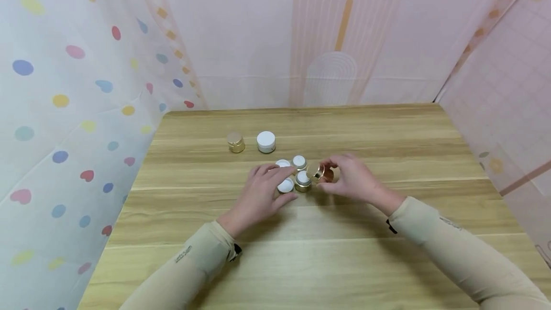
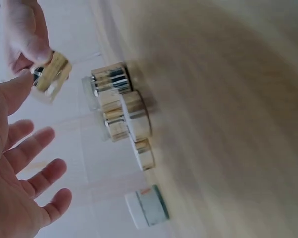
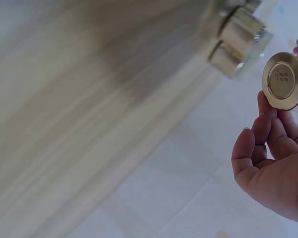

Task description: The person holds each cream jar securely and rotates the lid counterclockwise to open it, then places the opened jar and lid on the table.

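My right hand (image 1: 353,178) grips a small gold jar (image 1: 325,174) between thumb and fingers, raised off the table and tipped on its side. Its printed base (image 3: 280,82) faces the right wrist camera. My left hand (image 1: 266,195) has its fingers spread and reaches over two gold-rimmed lids, white inside; the nearer lid (image 1: 285,185) shows beside its thumb. Left fingers (image 2: 37,181) hold nothing, and the left thumb tip overlaps the raised jar in the left wrist view. Between the hands stand two gold jars with white tops, a front one (image 1: 303,182) and a back one (image 1: 299,162).
Farther back stand a closed gold jar (image 1: 236,142) and a white-lidded jar (image 1: 266,142). The wooden table (image 1: 327,262) ends at a patterned cloth backdrop (image 1: 249,37), with more cloth hanging at both sides.
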Action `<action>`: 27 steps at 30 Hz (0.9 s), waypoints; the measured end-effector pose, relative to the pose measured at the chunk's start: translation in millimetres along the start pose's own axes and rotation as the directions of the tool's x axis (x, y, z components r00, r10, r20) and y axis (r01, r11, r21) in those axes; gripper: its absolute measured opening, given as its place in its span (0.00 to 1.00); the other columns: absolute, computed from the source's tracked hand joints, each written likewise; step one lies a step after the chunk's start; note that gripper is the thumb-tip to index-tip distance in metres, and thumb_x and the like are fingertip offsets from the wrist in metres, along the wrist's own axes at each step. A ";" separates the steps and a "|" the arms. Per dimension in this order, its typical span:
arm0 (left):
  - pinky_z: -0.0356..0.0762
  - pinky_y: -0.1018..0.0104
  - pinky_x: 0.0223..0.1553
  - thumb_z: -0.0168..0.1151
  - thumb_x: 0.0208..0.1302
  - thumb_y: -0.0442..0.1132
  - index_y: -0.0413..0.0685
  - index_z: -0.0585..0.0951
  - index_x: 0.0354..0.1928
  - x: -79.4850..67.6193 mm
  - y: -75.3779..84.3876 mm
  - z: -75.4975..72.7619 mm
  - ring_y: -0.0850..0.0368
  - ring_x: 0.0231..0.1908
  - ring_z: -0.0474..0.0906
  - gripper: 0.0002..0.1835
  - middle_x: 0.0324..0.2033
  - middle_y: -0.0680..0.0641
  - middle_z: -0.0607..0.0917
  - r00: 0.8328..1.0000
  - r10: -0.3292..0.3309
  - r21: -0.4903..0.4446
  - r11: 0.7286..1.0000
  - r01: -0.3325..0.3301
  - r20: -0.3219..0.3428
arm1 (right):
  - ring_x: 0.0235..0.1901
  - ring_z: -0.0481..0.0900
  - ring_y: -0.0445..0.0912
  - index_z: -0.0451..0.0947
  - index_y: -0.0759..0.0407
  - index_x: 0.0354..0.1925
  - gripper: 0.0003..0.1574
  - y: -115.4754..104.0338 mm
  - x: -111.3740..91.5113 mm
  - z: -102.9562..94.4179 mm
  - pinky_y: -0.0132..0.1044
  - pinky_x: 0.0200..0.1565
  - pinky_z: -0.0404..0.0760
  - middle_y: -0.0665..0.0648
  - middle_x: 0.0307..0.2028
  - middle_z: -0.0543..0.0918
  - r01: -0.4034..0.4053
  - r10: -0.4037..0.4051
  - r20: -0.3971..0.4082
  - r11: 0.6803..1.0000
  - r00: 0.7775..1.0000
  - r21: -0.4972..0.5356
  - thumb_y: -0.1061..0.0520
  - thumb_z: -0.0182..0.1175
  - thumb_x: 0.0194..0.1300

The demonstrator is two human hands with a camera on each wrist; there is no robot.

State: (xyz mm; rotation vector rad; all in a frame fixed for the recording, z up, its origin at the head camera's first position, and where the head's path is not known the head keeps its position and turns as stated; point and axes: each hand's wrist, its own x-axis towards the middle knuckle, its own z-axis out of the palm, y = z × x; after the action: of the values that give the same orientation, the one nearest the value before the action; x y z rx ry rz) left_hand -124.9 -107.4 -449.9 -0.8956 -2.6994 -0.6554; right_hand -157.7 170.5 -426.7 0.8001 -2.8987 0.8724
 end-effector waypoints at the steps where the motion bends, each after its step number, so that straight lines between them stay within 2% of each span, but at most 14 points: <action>1: 0.70 0.40 0.70 0.72 0.69 0.56 0.56 0.76 0.75 1.2 0.7 -0.3 0.41 0.66 0.79 0.36 0.63 0.45 0.87 1.000 0.007 -0.002 1.000 -0.007 -0.010 | 0.50 0.84 0.53 0.87 0.60 0.54 0.30 -3.3 1.3 0.8 0.53 0.58 0.83 0.54 0.44 0.91 0.016 -0.016 -0.006 1.000 1.000 0.005 0.49 0.81 0.55; 6: 0.71 0.41 0.68 0.71 0.69 0.55 0.56 0.73 0.77 4.0 4.7 -3.9 0.41 0.64 0.80 0.37 0.63 0.45 0.88 0.998 0.045 -0.027 0.999 -0.046 -0.037 | 0.49 0.84 0.52 0.88 0.55 0.53 0.28 -21.1 5.5 5.4 0.49 0.54 0.84 0.52 0.45 0.91 0.106 -0.106 -0.002 0.994 0.994 0.040 0.48 0.80 0.56; 10: 0.73 0.42 0.67 0.70 0.71 0.52 0.54 0.74 0.76 3.7 6.1 -5.7 0.43 0.62 0.81 0.35 0.60 0.46 0.89 0.995 0.081 -0.046 0.995 -0.084 -0.060 | 0.43 0.82 0.48 0.88 0.53 0.50 0.22 -30.8 8.5 11.0 0.43 0.49 0.82 0.46 0.37 0.89 0.217 -0.217 -0.005 0.975 0.976 0.048 0.51 0.78 0.58; 13: 0.74 0.43 0.65 0.69 0.72 0.50 0.53 0.76 0.75 4.7 5.7 -5.7 0.46 0.60 0.81 0.31 0.58 0.47 0.89 0.991 0.107 -0.031 0.993 -0.110 -0.078 | 0.41 0.82 0.50 0.87 0.53 0.49 0.19 -33.0 9.6 13.0 0.42 0.48 0.81 0.44 0.33 0.87 0.270 -0.270 -0.015 0.962 0.963 0.036 0.52 0.77 0.59; 15: 0.74 0.44 0.65 0.68 0.73 0.49 0.52 0.77 0.73 5.4 5.7 -5.7 0.46 0.60 0.81 0.30 0.57 0.47 0.88 0.990 0.119 -0.021 0.992 -0.121 -0.078 | 0.43 0.82 0.49 0.88 0.53 0.51 0.21 -33.8 8.9 12.8 0.43 0.49 0.82 0.44 0.37 0.89 0.280 -0.280 -0.012 0.960 0.960 0.029 0.50 0.77 0.61; 18: 0.74 0.43 0.65 0.66 0.74 0.49 0.52 0.77 0.72 6.4 6.7 -5.8 0.46 0.60 0.80 0.28 0.57 0.47 0.88 0.991 0.120 -0.010 0.993 -0.121 -0.057 | 0.46 0.84 0.49 0.87 0.53 0.58 0.27 -33.8 6.6 12.1 0.44 0.50 0.83 0.46 0.43 0.92 0.283 -0.283 0.010 0.959 0.959 0.029 0.47 0.77 0.63; 22: 0.72 0.42 0.66 0.61 0.78 0.51 0.53 0.75 0.72 7.2 7.9 -5.2 0.46 0.64 0.79 0.26 0.60 0.45 0.86 0.994 0.106 0.036 0.994 -0.106 0.017 | 0.48 0.85 0.48 0.83 0.56 0.66 0.34 -34.1 2.0 12.2 0.45 0.51 0.85 0.51 0.49 0.93 0.279 -0.280 0.045 0.960 0.959 0.027 0.47 0.76 0.65; 27: 0.72 0.42 0.65 0.55 0.81 0.53 0.55 0.72 0.73 9.2 8.8 -4.9 0.47 0.64 0.79 0.25 0.60 0.45 0.85 0.990 0.117 0.130 0.983 -0.126 0.075 | 0.45 0.84 0.48 0.82 0.59 0.67 0.35 -33.3 -0.7 14.8 0.40 0.44 0.84 0.54 0.47 0.92 0.279 -0.280 0.030 0.960 0.960 0.023 0.48 0.76 0.66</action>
State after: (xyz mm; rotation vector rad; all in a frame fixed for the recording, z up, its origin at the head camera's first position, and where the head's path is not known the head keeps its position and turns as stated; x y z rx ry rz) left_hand -126.5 -98.8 -439.4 -1.0545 -2.6832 -0.4192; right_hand -139.2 139.4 -422.2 1.1993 -2.7111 0.8627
